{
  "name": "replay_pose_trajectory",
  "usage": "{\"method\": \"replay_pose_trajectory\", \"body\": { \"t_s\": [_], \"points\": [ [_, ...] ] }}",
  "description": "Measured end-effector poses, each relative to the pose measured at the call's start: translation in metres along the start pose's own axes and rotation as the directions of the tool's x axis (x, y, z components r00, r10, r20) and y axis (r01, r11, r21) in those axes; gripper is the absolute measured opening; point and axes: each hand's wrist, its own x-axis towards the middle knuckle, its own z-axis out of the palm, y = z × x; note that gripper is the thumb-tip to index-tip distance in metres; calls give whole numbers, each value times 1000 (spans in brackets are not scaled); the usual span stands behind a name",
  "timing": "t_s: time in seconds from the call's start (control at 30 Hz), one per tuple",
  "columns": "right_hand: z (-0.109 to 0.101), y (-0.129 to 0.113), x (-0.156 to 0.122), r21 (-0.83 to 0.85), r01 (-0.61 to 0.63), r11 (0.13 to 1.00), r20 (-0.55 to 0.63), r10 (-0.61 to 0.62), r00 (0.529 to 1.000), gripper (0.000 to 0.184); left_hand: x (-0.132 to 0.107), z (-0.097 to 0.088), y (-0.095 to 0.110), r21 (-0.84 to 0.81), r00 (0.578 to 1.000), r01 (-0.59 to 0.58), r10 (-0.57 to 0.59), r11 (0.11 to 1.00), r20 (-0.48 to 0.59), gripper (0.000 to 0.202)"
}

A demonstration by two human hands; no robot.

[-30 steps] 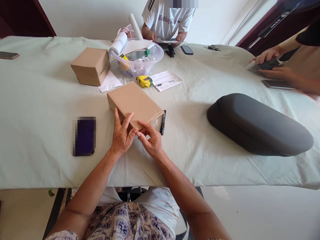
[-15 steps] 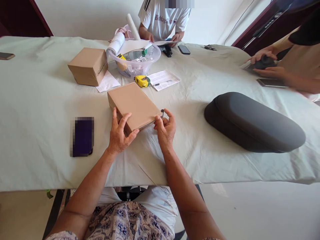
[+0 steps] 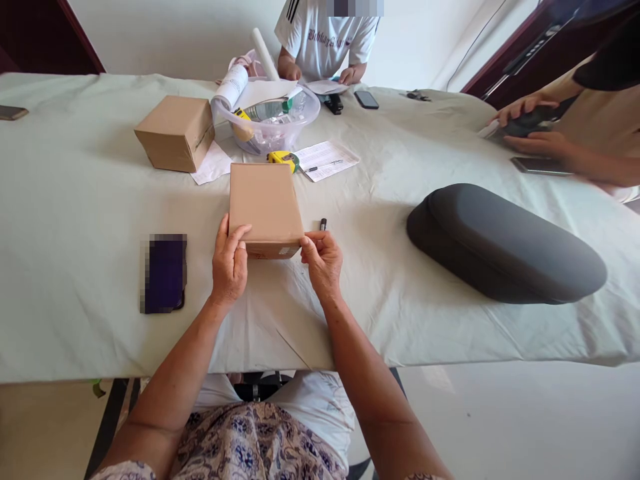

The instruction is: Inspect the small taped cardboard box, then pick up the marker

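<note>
A flat brown cardboard box [image 3: 264, 203] lies in front of me on the pale cloth-covered table [image 3: 90, 193], now squared up with my body. My left hand [image 3: 229, 263] grips its near left corner, thumb on top. At the near right corner my right hand [image 3: 322, 260] holds the box with curled fingers. A black marker [image 3: 323, 225] lies right beside that hand, mostly hidden by it.
A second taller brown box [image 3: 175, 132], a clear bowl of items [image 3: 280, 123], a yellow tape measure [image 3: 283, 159] and a printed sheet [image 3: 326, 159] lie beyond. A dark phone [image 3: 165, 272] sits at my left, a grey case [image 3: 505, 243] at my right. Other people's hands work at the far and right edges.
The box was turned from a diagonal lie to straight in front of me. My right hand moved from the near corner to the right corner, covering most of the marker.
</note>
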Motion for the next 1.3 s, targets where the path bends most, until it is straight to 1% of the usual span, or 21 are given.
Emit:
{"method": "replay_pose_trajectory", "body": {
  "t_s": [0.17,0.37,0.47,0.53,0.63,0.73,0.83,1.0,1.2,1.3],
  "points": [
    [2,0,-2,26,8,1000,42,-9,999,40,2,-1,1,-5,1000,17,-17,1000,-6,44],
    [1,4,0,45,11,999,55,-13,998,41,1,2,3,42,999,32,-31,999,-24,40],
    [1,6,1,28,30,999,57,-32,998,39,1,2,1,25,998,37,-36,999,-49,37],
    [2,7,1,8,48,999,57,-48,997,37,2,2,-1,7,995,48,-47,999,-86,37],
    [2,9,2,-31,66,997,59,-64,996,35,3,1,-2,-42,985,76,-81,996,-153,39],
    [2,11,2,-75,102,992,50,-98,994,35,3,0,-3,-120,973,104,-126,987,-194,42],
    [0,11,3,-118,144,982,39,-141,989,36,3,0,-3,-230,963,133,-181,964,-200,45],
    [-2,12,3,-133,168,977,28,-165,986,36,6,-2,-2,-395,946,157,-252,905,-203,45],
    [-3,15,3,-85,180,980,28,-179,984,33,9,-3,-3,-449,927,201,-318,870,-201,49],
    [-2,15,3,-34,207,978,26,-207,978,33,9,-3,-4,-486,909,230,-364,843,-201,52]
  ]
}}
